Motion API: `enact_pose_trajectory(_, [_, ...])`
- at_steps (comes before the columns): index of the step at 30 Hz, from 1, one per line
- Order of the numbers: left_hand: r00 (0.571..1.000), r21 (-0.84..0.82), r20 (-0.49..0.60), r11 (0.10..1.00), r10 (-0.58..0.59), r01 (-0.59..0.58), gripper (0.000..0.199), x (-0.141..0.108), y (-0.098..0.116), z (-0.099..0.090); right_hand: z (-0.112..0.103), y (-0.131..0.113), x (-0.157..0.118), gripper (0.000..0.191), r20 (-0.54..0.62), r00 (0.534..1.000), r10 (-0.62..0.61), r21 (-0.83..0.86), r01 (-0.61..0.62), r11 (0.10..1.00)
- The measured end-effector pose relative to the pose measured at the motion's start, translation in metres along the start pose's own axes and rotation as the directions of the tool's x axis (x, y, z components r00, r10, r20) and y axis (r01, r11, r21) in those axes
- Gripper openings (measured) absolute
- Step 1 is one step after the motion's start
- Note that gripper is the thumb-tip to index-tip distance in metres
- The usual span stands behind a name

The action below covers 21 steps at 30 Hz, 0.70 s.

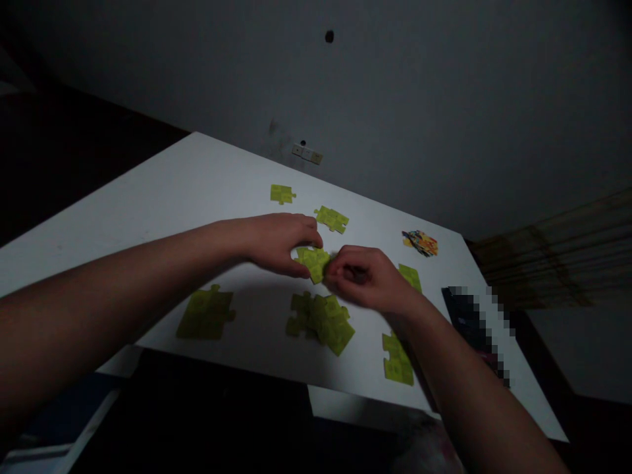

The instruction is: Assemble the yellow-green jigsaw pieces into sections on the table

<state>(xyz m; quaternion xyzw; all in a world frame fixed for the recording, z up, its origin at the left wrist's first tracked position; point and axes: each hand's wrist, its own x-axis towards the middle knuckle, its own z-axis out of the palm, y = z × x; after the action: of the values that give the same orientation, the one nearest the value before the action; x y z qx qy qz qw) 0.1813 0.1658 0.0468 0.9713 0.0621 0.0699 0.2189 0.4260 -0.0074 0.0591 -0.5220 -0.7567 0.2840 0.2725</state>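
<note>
Near the middle of the white table, my left hand curves its thumb and fingers around a few overlapping yellow-green jigsaw puzzle pieces. My right hand has its fingers pinched together at the right edge of these pieces; its fingertips are partly hidden. Just in front lies a pile of green puzzle pieces. Beyond my left hand are a joined-looking green piece and a single one. A larger green piece lies under my left forearm's near side.
Beside my right arm lie two more green pieces, a farther one and a nearer one. Colourful picture pieces sit at the back right. A dark, partly pixelated object lies at the right. The wall with sockets borders the table.
</note>
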Motion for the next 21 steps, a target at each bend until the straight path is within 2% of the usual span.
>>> enact_pose_trajectory(3, [1.000, -0.016, 0.004, 1.000, -0.014, 0.014, 0.055, 0.000, 0.001, 0.000, 0.000, 0.010, -0.001, 0.032, -0.138, 0.990, 0.040, -0.181, -0.065, 0.981])
enact_pose_trajectory(6, [1.000, -0.042, -0.012, 0.999, -0.023, 0.022, 0.050, -0.001, 0.000, 0.001, 0.000, 0.016, 0.000, 0.051, -0.086, 0.996, 0.021, -0.288, -0.045, 0.957])
enact_pose_trajectory(10, [0.999, -0.085, -0.028, 0.996, -0.023, 0.021, 0.045, -0.001, -0.002, 0.002, 0.000, 0.014, 0.001, 0.045, -0.043, 0.999, 0.012, -0.256, -0.023, 0.967])
enact_pose_trajectory(14, [0.999, -0.096, -0.022, 0.995, -0.023, 0.021, 0.044, -0.001, -0.002, 0.003, 0.002, 0.014, 0.000, 0.042, -0.094, 0.987, 0.128, -0.146, -0.140, 0.979])
enact_pose_trajectory(17, [0.999, -0.113, -0.030, 0.993, -0.039, 0.036, 0.046, -0.001, 0.001, 0.002, 0.002, 0.019, 0.000, 0.030, -0.082, 0.967, 0.241, 0.049, -0.238, 0.970])
enact_pose_trajectory(21, [0.996, -0.193, -0.076, 0.981, -0.036, 0.021, 0.035, 0.001, 0.005, -0.004, 0.002, 0.022, 0.005, 0.036, -0.182, 0.925, 0.334, 0.325, -0.264, 0.908])
